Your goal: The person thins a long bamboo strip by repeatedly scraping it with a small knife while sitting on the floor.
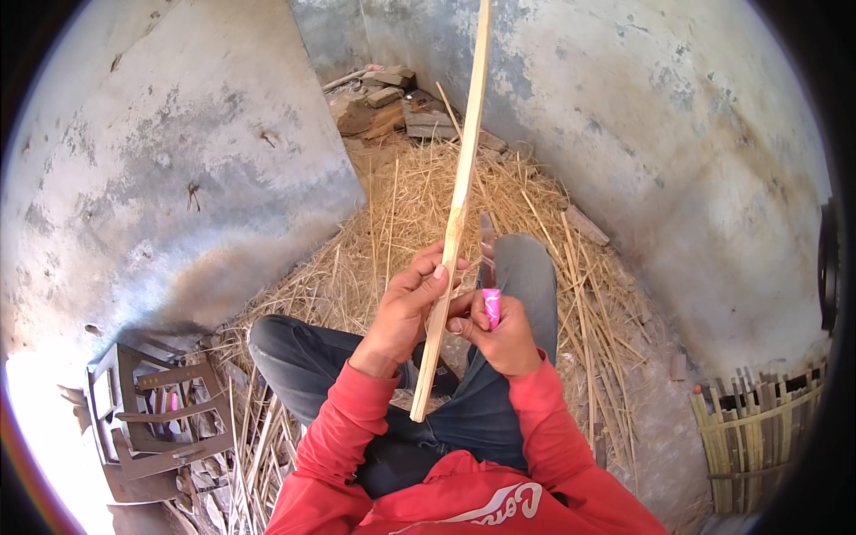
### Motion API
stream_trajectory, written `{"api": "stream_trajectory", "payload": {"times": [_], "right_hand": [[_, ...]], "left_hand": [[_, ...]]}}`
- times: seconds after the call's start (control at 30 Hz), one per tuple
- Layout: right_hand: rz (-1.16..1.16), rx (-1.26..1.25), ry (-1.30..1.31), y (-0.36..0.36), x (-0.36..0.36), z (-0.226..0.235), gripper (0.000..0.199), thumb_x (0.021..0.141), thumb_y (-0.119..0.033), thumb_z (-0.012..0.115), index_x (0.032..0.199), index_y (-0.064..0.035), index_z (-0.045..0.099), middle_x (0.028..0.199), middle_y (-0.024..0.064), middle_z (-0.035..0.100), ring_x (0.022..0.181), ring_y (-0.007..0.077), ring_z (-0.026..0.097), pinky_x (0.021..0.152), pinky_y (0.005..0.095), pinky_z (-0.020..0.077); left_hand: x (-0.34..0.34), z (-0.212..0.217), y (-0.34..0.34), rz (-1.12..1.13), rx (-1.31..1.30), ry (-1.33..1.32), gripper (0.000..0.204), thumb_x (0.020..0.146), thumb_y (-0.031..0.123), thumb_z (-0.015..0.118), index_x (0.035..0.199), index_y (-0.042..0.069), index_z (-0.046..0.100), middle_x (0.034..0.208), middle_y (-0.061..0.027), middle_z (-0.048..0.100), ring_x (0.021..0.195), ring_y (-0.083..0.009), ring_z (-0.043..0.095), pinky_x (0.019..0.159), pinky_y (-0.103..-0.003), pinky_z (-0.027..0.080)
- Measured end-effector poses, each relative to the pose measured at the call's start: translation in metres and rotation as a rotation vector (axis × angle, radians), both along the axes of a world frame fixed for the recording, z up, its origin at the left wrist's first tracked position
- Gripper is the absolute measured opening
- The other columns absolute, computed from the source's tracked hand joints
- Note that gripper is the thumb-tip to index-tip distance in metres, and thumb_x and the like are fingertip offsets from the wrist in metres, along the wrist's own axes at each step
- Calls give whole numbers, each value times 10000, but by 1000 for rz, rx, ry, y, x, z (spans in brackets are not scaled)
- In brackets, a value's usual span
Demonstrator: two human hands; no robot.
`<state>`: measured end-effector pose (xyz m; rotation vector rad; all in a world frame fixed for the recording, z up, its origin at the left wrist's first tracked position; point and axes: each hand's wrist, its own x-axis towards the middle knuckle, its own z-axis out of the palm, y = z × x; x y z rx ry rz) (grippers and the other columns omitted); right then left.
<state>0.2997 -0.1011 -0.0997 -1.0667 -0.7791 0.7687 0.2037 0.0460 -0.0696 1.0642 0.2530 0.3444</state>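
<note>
My left hand [408,308] is closed around a long pale bamboo strip [466,160], thumb on top. The strip slants from near my lap up past the top edge of the picture, with a rougher patch a little above my fingers. In my right hand [504,334] is a knife [488,254], gripped by its pink handle. Its dark blade points away from me, to the right of the strip and over my right knee. Between blade and strip I see a small gap. The fingertips of my right hand come close to the strip; whether they touch it I cannot tell.
Shavings and thin strips [419,201] cover the floor around my crossed legs. Bricks and stones [385,96] lie in the far corner between worn plaster walls [678,152]. A brown wooden frame [169,415] stands at the left, a slatted bamboo piece [758,437] at the right.
</note>
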Motion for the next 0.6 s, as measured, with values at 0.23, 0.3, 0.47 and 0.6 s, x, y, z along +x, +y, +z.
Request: {"api": "stream_trajectory", "payload": {"times": [0.23, 0.3, 0.47, 0.6], "right_hand": [[-113, 31, 91, 9, -11, -20, 408, 924, 100, 692, 764, -96, 372, 1011, 154, 724, 946, 151, 686, 820, 281, 572], [-97, 20, 101, 6, -11, -16, 412, 924, 88, 702, 762, -96, 371, 995, 148, 722, 920, 144, 680, 793, 277, 565], [-127, -33, 28, -8, -16, -20, 465, 923, 61, 719, 721, -100, 332, 957, 117, 719, 834, 110, 647, 699, 267, 526], [23, -247, -49, -51, -14, -15, 290, 922, 24, 719, 722, -31, 516, 833, 71, 706, 737, 87, 613, 655, 262, 495]], "left_hand": [[11, -1, 1, -78, 20, -17, 347, 1067, 249, 575, 1322, 16, 606, 1478, -101, 524, 1228, -210, 585, 1021, -373, 514], [11, -3, 3, -56, 74, -51, 345, 1066, 250, 575, 1313, 12, 610, 1512, -109, 500, 1254, -215, 579, 1025, -375, 511], [13, 8, 2, 2, 119, -89, 344, 1074, 244, 557, 1299, -12, 599, 1523, -164, 511, 1247, -234, 610, 1046, -376, 500], [6, 23, 24, 33, 81, -118, 332, 1099, 217, 497, 1304, -41, 531, 1276, -201, 667, 969, -205, 721, 899, -360, 585]]}}
